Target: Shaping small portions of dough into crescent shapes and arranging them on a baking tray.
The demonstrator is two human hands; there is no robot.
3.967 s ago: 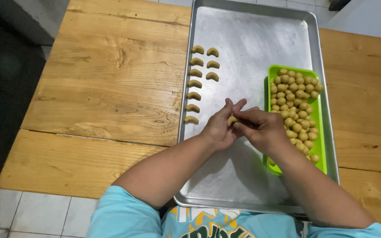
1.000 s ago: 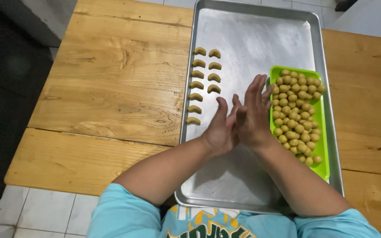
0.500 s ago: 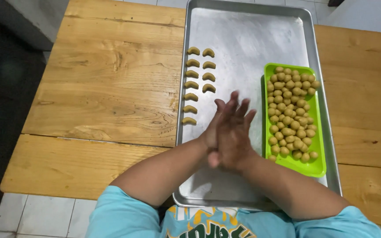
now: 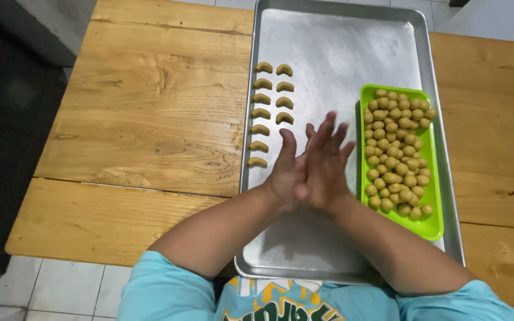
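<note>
Two flat palms press together, right hand point(image 4: 327, 169) over left hand point(image 4: 285, 175), fingers straight, above the metal tray point(image 4: 340, 53).

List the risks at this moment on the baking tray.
The green tray sits at the baking tray's right rim; a right-arm nudge might tip its dough balls. The pressed hands, left and right, are close to the crescents and might squash the nearest.

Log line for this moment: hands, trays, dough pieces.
left hand pressed palm to palm with right hand | over metal baking tray | crescent pieces in two columns | green tray holds dough balls
</note>
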